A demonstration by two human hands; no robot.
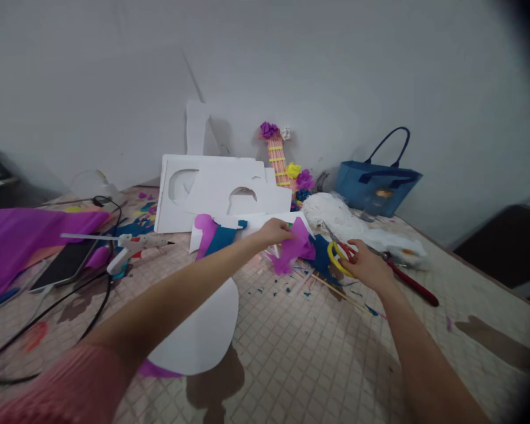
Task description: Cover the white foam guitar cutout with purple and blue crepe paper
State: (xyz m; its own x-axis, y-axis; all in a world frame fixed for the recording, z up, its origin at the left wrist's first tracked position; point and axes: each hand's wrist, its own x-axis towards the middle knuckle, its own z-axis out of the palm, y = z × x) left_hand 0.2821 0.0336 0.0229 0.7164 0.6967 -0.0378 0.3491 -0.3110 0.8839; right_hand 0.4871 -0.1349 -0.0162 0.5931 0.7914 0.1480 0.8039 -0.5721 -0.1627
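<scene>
My left hand (274,232) reaches forward with its fingers pinched on a ragged piece of purple crepe paper (290,250). My right hand (368,265) is closed around the handles of a pair of scissors (341,259), yellow and red, with the blades pointing away to the upper left. Between the two hands lies dark blue crepe paper (323,259), along with thin wooden sticks (338,290) and small blue scraps. Under my left forearm is a rounded white cutout (198,335), partly covered by the arm.
A glue gun (136,247), its black cable and a phone (66,262) are at left beside purple paper (22,241). White boards (176,168) lean at the back near a flower-decorated guitar shape (277,156). Red-handled pliers (413,285) and a blue bag (380,185) are at right.
</scene>
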